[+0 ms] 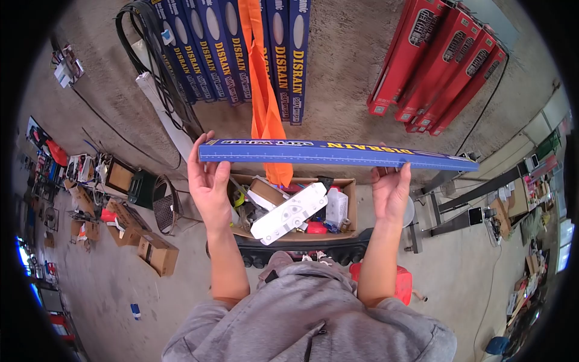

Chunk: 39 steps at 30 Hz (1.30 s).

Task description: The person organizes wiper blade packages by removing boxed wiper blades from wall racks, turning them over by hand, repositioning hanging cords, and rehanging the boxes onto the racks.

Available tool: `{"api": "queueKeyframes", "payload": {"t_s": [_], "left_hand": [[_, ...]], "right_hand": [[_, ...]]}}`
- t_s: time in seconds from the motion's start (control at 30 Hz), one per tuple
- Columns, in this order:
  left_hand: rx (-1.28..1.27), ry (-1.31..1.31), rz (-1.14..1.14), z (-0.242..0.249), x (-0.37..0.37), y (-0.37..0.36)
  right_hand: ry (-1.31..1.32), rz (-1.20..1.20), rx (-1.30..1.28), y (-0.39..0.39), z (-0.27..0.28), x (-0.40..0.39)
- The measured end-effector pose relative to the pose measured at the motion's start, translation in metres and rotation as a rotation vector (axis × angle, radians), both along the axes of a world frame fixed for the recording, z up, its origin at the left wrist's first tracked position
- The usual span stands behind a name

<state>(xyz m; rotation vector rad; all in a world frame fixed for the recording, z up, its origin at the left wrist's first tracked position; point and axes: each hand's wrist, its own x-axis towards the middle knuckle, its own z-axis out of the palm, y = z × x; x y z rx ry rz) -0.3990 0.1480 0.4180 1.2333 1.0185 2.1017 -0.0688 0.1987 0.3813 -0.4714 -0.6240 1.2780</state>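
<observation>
1. Head view: I hold a long blue box point(338, 153) level in front of me, both forearms raised in grey sleeves.
2. My left hand point(208, 181) grips the box near its left end. The fingers point(194, 158) wrap over the top edge and the thumb presses the near face; the grasp is closed on the box.
3. My right hand point(392, 192) supports the box well in from its right end. The fingers are curled around the lower edge, also closed on the box, and the right end projects past the hand.
4. The box carries a yellow "DISRAIN" print, which reads upside down from my position, and a ruler-like scale along its near edge.
5. Directly below the box sits an open cardboard carton point(350, 208) filled with mixed parts, including a white perforated plate point(289, 212).
6. An orange strip point(262, 90) hangs down behind the box and ends at the carton.
7. More blue DISRAIN boxes point(232, 51) lean against the concrete wall behind the strip.
8. A group of red boxes point(440, 63) leans against the same wall to the right, well apart from the blue ones.
9. Small cartons and loose items lie on the floor to my left.
</observation>
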Motion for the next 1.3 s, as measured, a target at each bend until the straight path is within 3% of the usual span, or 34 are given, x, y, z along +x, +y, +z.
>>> {"api": "queueKeyframes", "payload": {"t_s": [0.5, 0.6, 0.7, 0.83, 0.93, 1.3], "left_hand": [[0.007, 0.04, 0.01, 0.003, -0.002, 0.003], [0.003, -0.171, -0.009, 0.009, 0.011, 0.001], [-0.037, -0.466, -0.219, -0.014, 0.008, 0.007], [-0.124, -0.477, -0.443, -0.033, 0.035, 0.012], [-0.223, -0.487, -0.419, -0.044, 0.043, 0.019], [-0.171, -0.623, -0.399, -0.051, 0.0, 0.026]], "right_hand": [[0.044, 0.014, 0.053, 0.005, -0.006, 0.001], [0.018, 0.035, 0.082, -0.001, 0.004, -0.005], [-0.008, 0.025, 0.102, -0.006, 0.011, -0.014], [-0.057, 0.021, 0.08, -0.01, 0.014, -0.027], [-0.078, 0.013, 0.077, -0.014, 0.018, -0.036], [-0.192, -0.025, 0.15, -0.022, 0.019, -0.003]]}}
